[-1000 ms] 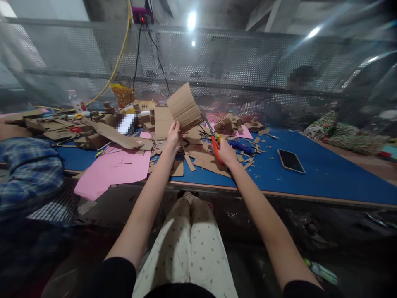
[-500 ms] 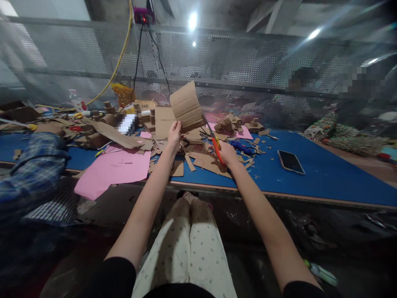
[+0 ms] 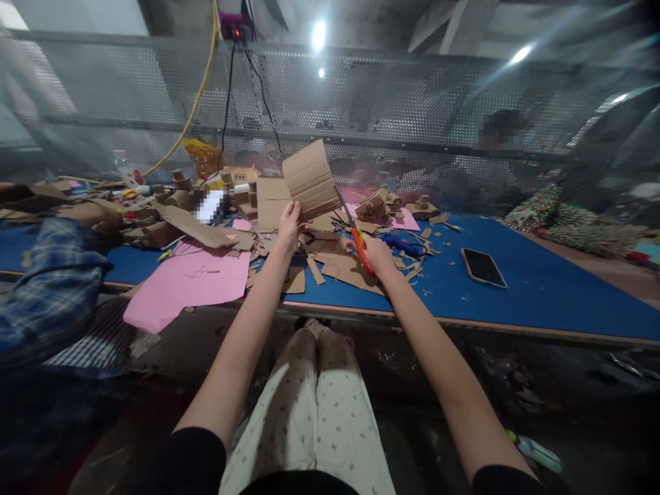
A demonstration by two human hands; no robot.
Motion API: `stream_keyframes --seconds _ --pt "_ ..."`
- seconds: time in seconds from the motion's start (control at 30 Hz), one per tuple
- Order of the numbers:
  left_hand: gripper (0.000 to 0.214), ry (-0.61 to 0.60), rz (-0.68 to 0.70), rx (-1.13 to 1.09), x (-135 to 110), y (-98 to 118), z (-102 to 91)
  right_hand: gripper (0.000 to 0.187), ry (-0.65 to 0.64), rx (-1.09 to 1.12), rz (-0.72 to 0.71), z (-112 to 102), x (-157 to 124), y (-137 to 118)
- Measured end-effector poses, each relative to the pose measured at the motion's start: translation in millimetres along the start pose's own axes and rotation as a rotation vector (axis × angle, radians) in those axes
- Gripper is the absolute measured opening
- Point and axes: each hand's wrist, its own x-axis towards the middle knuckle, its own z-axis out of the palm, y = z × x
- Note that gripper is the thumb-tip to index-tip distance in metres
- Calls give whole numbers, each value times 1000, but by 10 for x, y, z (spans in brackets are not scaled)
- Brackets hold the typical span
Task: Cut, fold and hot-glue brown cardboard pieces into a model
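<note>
My left hand (image 3: pixel 291 223) is closed on the lower left edge of a creased piece of brown cardboard (image 3: pixel 309 179), held tilted above the table. In my right hand (image 3: pixel 375 256) is a pair of scissors (image 3: pixel 359 242) with red-orange handles, my fingers wrapped round them. The blades point up and to the left and meet the cardboard's right edge near its lower corner. Behind and below the held piece lies another flat cardboard sheet (image 3: pixel 269 206). Cardboard offcuts (image 3: pixel 355 271) are scattered beneath both hands.
Pink paper (image 3: pixel 190 285) hangs over the table's front edge on the left. A phone (image 3: pixel 483 267) and a blue tool (image 3: pixel 405 245) lie to the right on the blue tabletop (image 3: pixel 536 295). At far left is a co-worker's plaid sleeve (image 3: pixel 56 282). Metal mesh (image 3: pixel 371 110) stands behind.
The scissors have shifted slightly, their blades now at the cardboard's right edge. The cardboard sits slightly lower. The co-worker's sleeve at the left has moved a little leftward.
</note>
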Motion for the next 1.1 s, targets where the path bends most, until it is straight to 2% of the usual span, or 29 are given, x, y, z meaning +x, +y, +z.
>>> stream_keyframes --seconds 0.27,0.43,0.53,0.7,1.1 --pt "30 -20 -31 22 -15 -10 24 69 53 54 49 34 6 23" --pt "27 -189 -131 64 -73 -76 74 71 106 107 59 61 43 68" --pt "28 -229 -131 57 -85 -102 81 74 119 89 91 74 67 100" --pt "29 -194 -108 66 -45 -125 48 77 105 112 120 71 63 97" --pt "20 57 3 86 -26 -105 23 69 141 254 162 69 34 72"
